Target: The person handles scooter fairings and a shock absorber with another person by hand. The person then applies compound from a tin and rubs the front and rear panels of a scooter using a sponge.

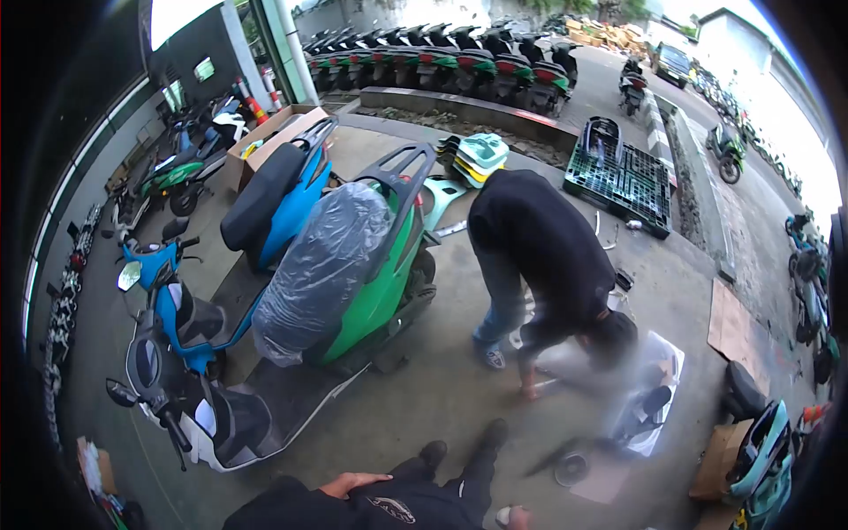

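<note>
My left hand (353,482) lies flat across the front of my dark clothing, its fingers stretched out and nothing in it. At the bottom edge, my right hand (516,518) is partly cut off. Its fingers look curled by a small pale thing whose kind I cannot make out. To my left stands a green scooter (375,309) with its seat wrapped in clear plastic (327,256). Beyond my feet, a person in a dark top (548,238) bends over, one hand (529,382) low near the floor.
A blue scooter (296,208) stands behind the green one. Near the bending person lie a white sheet with dark parts (649,406) and a dark round part (571,470). A black pallet (632,181) lies farther back, and a cardboard box (720,459) stands at right.
</note>
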